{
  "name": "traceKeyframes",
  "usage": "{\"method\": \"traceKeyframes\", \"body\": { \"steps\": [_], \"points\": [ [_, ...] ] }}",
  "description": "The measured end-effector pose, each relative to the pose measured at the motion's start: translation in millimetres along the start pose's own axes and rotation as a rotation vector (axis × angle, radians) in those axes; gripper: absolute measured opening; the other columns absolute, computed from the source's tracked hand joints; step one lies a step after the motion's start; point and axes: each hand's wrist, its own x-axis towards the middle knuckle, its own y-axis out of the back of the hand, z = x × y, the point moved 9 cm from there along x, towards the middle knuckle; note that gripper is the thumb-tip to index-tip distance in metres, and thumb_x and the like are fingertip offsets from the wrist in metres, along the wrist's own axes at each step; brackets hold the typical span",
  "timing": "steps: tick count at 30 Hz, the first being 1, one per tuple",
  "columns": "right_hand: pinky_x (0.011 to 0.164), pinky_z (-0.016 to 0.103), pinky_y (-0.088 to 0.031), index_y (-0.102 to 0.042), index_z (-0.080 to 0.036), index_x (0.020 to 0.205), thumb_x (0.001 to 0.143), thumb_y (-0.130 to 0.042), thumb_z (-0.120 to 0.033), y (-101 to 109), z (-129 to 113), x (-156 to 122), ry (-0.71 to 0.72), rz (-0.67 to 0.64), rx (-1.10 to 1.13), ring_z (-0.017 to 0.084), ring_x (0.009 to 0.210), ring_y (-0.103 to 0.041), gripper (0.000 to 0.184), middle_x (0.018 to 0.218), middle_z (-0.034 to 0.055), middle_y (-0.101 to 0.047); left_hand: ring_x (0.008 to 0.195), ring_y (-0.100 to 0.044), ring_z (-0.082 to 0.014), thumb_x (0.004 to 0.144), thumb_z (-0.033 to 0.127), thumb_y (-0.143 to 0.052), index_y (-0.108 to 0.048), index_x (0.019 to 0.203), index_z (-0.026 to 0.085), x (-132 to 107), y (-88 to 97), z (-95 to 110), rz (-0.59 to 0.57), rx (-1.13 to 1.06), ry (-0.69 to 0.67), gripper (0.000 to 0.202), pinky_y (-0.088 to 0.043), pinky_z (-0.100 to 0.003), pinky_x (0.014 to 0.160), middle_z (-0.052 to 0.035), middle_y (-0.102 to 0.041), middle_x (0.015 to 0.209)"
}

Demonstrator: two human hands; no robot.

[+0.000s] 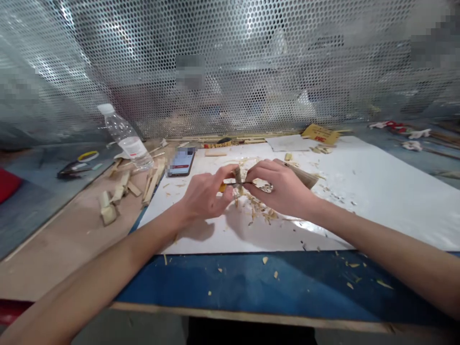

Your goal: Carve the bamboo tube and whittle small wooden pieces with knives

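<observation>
My left hand [210, 191] is closed, its thumb and fingers around a thin metal tool with a yellow handle [222, 187]. A small brownish wooden piece [237, 173] stands upright between my two hands, touching the tool. My right hand [276, 184] is closed too, its fingertips pinched at the tool's dark far end beside that piece; exactly what they grip is partly hidden. Just behind the right hand lies a brown wooden block [304, 176], partly covered by it. Thin wood shavings [260, 208] are scattered below the hands on a white sheet [201, 239].
On the left are a phone [180, 162], a leaning clear bottle [131, 143] and wood offcuts [108, 208]. A yellow card [321, 134] lies at the back, before a perforated metal screen [230, 72]. Chips dot the blue table edge [244, 282]. Red-and-white items [398, 128] sit far right.
</observation>
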Motion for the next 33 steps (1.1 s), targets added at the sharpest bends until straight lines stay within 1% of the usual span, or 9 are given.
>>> {"method": "traceKeyframes", "body": {
  "steps": [3,6,12,16,21,25,27,29,33],
  "points": [
    [0.076,0.035,-0.050,-0.068,-0.023,0.087,0.090,-0.066,-0.032,15.8,12.9,-2.4,-0.183,0.060,0.191,0.018,0.081,-0.064,0.010,0.089,0.0027,-0.071,0.070,-0.071,-0.0172,0.099,0.035,-0.041,-0.053,0.119,0.019,-1.7,9.2,-18.9,0.057,-0.067,0.144,0.028,-0.051,-0.030,0.065,-0.0045,-0.077,0.087],
    [0.066,0.032,-0.050,-0.068,-0.023,0.092,0.090,-0.068,-0.039,40.1,25.0,-9.0,-0.352,0.242,0.340,0.017,0.075,-0.063,0.015,0.087,0.0020,-0.070,0.060,-0.067,-0.0142,0.094,0.041,-0.058,-0.053,0.107,0.022,-5.0,7.8,-37.5,0.102,-0.193,0.338,0.024,-0.048,-0.027,0.057,-0.0003,-0.075,0.076],
    [0.064,0.033,-0.053,-0.066,-0.025,0.097,0.090,-0.068,-0.048,47.8,15.1,-12.2,-0.369,0.286,0.430,0.019,0.080,-0.066,0.024,0.091,0.0033,-0.071,0.055,-0.062,-0.0117,0.086,0.036,-0.070,-0.052,0.109,0.023,-11.3,-2.3,-51.0,0.152,-0.399,0.535,0.032,-0.048,-0.025,0.054,0.0013,-0.074,0.076],
    [0.065,0.037,-0.054,-0.061,-0.026,0.103,0.096,-0.056,-0.055,29.9,4.6,-9.1,-0.380,0.207,0.434,0.021,0.079,-0.067,0.030,0.088,0.0047,-0.070,0.060,-0.064,-0.0121,0.087,0.035,-0.068,-0.054,0.126,0.022,-12.4,-8.0,-52.5,0.095,-0.478,0.547,0.043,-0.051,-0.025,0.056,-0.0011,-0.073,0.085],
    [0.073,0.038,-0.054,-0.046,-0.028,0.119,0.099,-0.051,-0.056,-8.8,-5.9,4.4,-0.371,0.128,0.693,0.019,0.078,-0.067,0.035,0.081,-0.0003,-0.066,0.067,-0.066,-0.0135,0.088,0.038,-0.065,-0.063,0.116,0.019,-11.3,-8.0,-52.9,0.075,-0.503,0.537,0.033,-0.053,-0.026,0.060,-0.0033,-0.072,0.088],
    [0.079,0.036,-0.054,-0.037,-0.027,0.132,0.098,-0.053,-0.052,-36.9,-15.8,5.5,-0.318,0.077,0.814,0.018,0.089,-0.067,0.046,0.090,0.0008,-0.067,0.072,-0.066,-0.0156,0.084,0.036,-0.070,-0.063,0.113,0.018,-12.0,-10.1,-57.4,0.054,-0.504,0.527,0.035,-0.052,-0.027,0.063,-0.0041,-0.072,0.089],
    [0.077,0.035,-0.052,-0.047,-0.024,0.122,0.092,-0.064,-0.049,-59.9,-26.8,1.1,-0.271,-0.122,0.733,0.019,0.092,-0.065,0.043,0.101,0.0044,-0.068,0.074,-0.066,-0.0162,0.083,0.035,-0.070,-0.063,0.113,0.019,-14.6,-11.7,-64.0,0.059,-0.507,0.551,0.035,-0.051,-0.027,0.063,-0.0044,-0.072,0.089],
    [0.071,0.033,-0.050,-0.057,-0.022,0.104,0.088,-0.069,-0.046,-78.4,-32.7,-6.4,-0.241,-0.288,0.570,0.018,0.085,-0.063,0.031,0.096,0.0045,-0.067,0.066,-0.063,-0.0140,0.086,0.037,-0.068,-0.062,0.115,0.019,-17.7,-16.4,-70.8,0.047,-0.584,0.591,0.034,-0.049,-0.026,0.060,-0.0039,-0.070,0.087],
    [0.067,0.030,-0.044,-0.062,-0.020,0.088,0.098,-0.053,-0.042,-82.0,-33.4,-8.9,-0.209,-0.301,0.455,0.015,0.074,-0.057,0.025,0.084,0.0029,-0.064,0.055,-0.056,-0.0109,0.087,0.038,-0.069,-0.059,0.115,0.020,-19.3,-28.1,-74.7,-0.029,-0.828,0.624,0.034,-0.045,-0.024,0.052,0.0014,-0.063,0.073]
  ]
}}
